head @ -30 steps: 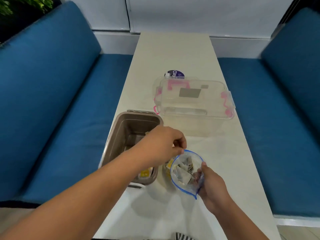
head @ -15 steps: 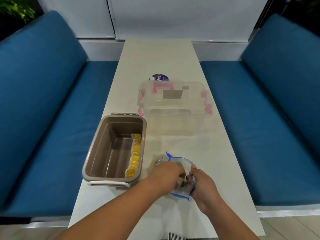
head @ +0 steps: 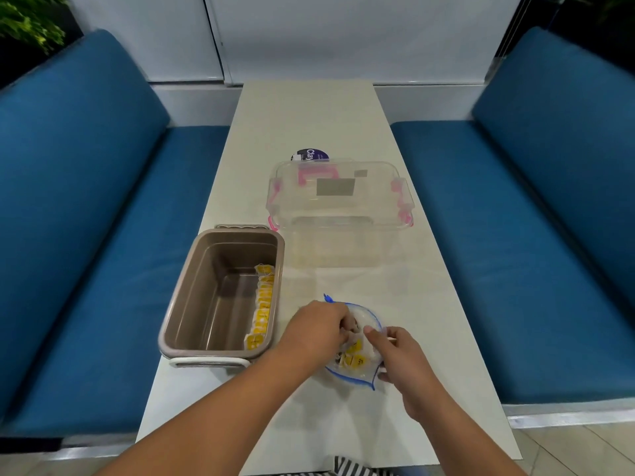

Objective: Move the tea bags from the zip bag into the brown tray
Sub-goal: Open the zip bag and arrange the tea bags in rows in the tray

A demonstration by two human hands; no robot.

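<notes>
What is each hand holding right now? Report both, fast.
Left hand: fingers curled inside the zip bag; grip on tea bags cannot be told.
Right hand: closed, holding the zip bag's rim.

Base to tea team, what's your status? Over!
Left hand in zip bag, grip hidden. Right hand pinches bag rim. Some tea bags already in brown tray, more in bag. Path to tray clear.
</notes>
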